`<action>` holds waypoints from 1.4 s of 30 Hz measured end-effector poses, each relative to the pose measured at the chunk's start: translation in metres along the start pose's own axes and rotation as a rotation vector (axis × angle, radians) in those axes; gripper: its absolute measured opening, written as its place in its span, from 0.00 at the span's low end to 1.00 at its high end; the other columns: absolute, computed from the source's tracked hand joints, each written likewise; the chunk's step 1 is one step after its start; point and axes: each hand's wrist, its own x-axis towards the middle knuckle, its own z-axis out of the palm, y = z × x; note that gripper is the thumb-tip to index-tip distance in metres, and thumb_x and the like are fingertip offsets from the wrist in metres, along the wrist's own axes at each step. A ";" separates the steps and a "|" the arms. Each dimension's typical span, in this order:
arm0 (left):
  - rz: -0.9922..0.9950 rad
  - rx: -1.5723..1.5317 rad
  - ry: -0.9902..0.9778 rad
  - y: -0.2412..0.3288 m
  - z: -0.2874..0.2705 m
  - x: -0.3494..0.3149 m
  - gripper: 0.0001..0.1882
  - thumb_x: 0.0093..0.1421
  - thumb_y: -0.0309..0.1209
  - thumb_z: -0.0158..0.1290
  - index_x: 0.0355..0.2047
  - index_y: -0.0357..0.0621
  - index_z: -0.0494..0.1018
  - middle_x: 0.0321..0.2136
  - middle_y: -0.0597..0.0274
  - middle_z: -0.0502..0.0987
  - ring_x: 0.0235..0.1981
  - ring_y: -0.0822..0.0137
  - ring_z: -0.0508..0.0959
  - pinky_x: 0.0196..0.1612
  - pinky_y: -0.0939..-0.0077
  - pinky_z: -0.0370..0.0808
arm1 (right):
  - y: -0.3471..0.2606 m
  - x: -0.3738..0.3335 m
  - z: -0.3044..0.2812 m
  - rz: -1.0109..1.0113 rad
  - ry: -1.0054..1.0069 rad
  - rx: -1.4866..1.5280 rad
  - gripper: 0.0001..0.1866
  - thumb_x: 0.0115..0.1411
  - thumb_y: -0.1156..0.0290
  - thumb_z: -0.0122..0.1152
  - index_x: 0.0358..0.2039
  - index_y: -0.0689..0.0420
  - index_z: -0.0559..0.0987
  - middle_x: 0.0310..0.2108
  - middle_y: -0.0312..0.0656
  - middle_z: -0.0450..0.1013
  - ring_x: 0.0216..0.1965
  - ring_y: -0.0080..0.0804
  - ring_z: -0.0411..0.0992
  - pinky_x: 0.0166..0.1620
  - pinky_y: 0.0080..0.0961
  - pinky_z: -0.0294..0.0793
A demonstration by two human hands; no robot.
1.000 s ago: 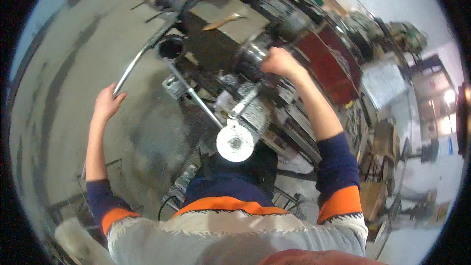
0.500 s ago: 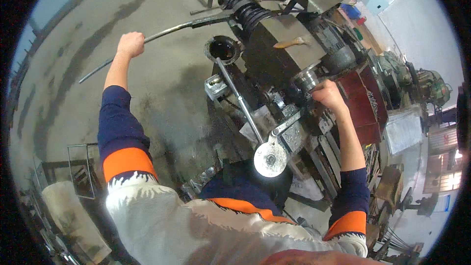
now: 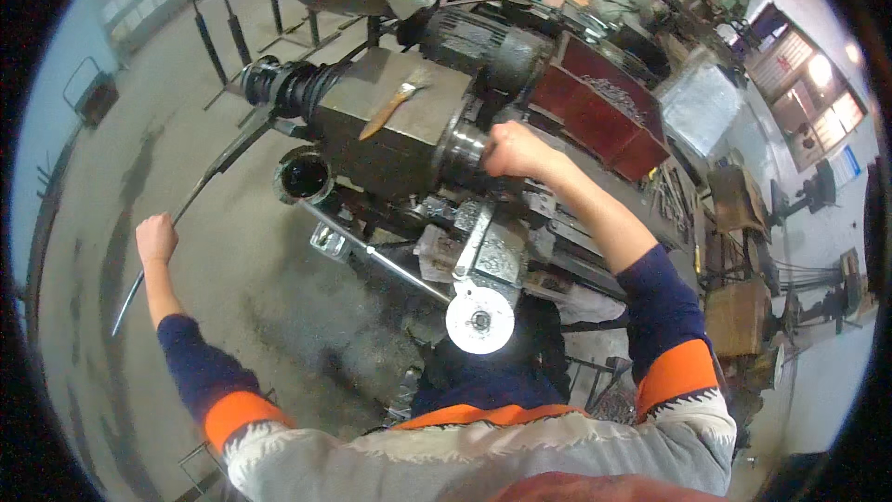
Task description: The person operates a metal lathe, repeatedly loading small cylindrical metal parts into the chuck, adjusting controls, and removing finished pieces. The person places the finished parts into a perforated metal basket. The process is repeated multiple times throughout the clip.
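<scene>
the left hand [image 3: 156, 238] is closing in a fist round a long thin metal rod [image 3: 200, 191], well out from the machine [image 3: 400, 121], with the rod's free end running down past the fist toward the concrete floor [image 3: 111, 130]. the other end of the rod is running up to the dark ribbed spindle [image 3: 283, 85] at the machine's left side. the right hand [image 3: 514, 150] is gripping the round metal part [image 3: 462, 151] on the machine's near face, fingers wrapped over it.

the rod is looking stiff but springy, since it is bowing along its length; it is probably light enough for one hand, yet awkward because of that length, and bare steel may be slick. holding it nearer the spindle would likely be steadying it more than this far-out hold. a white disc [image 3: 479, 318] is sitting at the end of an arm below the machine, apart from both hands.
</scene>
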 end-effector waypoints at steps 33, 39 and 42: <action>-0.122 -1.031 -0.442 0.245 0.062 -0.047 0.22 0.51 0.41 0.55 0.42 0.38 0.70 0.27 0.53 0.77 0.24 0.60 0.77 0.29 0.68 0.73 | 0.252 -0.529 0.070 1.250 0.232 -0.080 0.32 0.36 0.71 0.57 0.48 0.56 0.72 0.40 0.52 0.73 0.43 0.45 0.71 0.45 0.34 0.69; -0.423 -1.550 -0.244 0.267 -0.018 -0.030 0.20 0.55 0.40 0.52 0.34 0.31 0.70 0.21 0.56 0.75 0.14 0.70 0.73 0.17 0.80 0.69 | 0.309 -0.618 0.112 1.583 -0.051 -0.126 0.34 0.37 0.66 0.62 0.50 0.58 0.69 0.41 0.50 0.72 0.43 0.44 0.71 0.45 0.34 0.70; -0.385 -1.348 -0.184 0.294 -0.021 -0.013 0.19 0.53 0.40 0.54 0.28 0.32 0.70 0.15 0.58 0.72 0.12 0.66 0.72 0.16 0.73 0.68 | 0.311 -0.634 0.123 1.568 -0.018 -0.165 0.31 0.37 0.65 0.63 0.46 0.59 0.71 0.41 0.49 0.73 0.43 0.44 0.71 0.45 0.34 0.70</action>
